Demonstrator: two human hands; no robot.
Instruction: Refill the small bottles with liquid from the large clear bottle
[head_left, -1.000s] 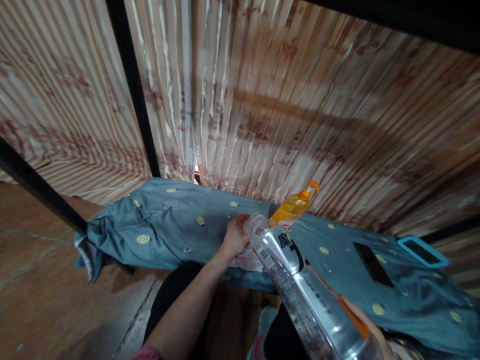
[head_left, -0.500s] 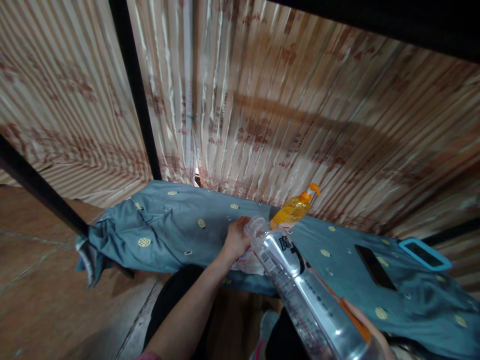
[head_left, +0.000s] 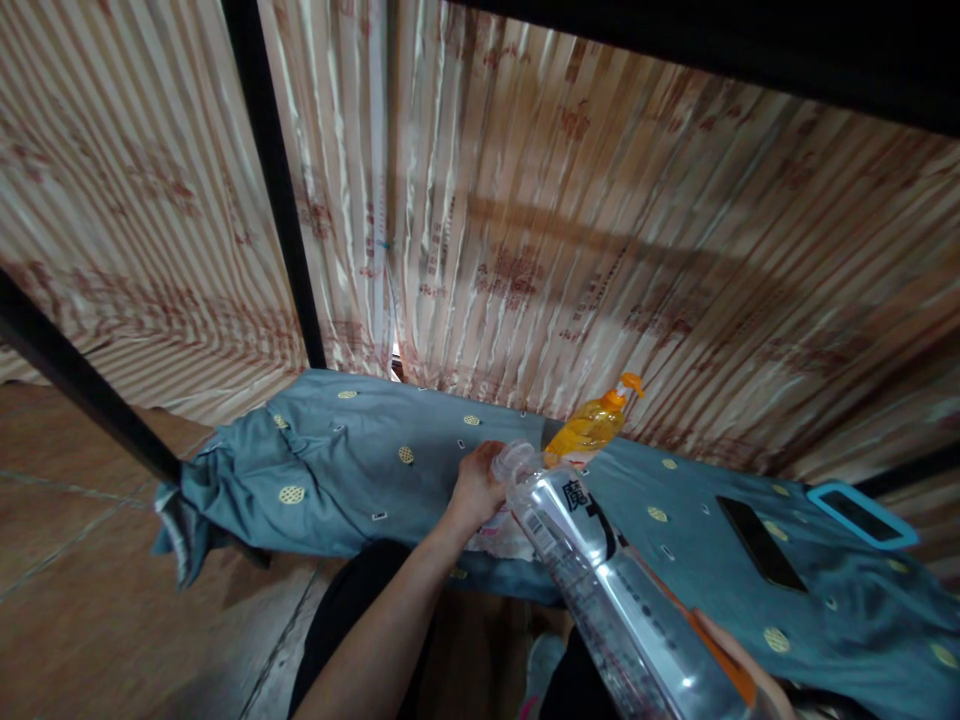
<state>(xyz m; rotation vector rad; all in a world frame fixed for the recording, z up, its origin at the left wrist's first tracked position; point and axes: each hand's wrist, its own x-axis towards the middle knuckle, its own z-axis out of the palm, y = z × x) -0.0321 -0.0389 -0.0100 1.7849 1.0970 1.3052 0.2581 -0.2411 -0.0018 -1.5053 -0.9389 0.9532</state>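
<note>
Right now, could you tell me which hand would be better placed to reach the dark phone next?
Probably the right hand: it is nearer the dark phone, though it holds the large clear bottle. The left hand is farther away, by that bottle's mouth.

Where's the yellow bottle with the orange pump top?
In the head view, the yellow pump bottle stands on the grey-blue patterned cloth, just behind the big clear bottle's mouth.

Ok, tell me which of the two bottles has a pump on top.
The yellow bottle on the blue cloth: it has an orange pump. The large clear bottle with the silver label shows only a clear neck.
</note>
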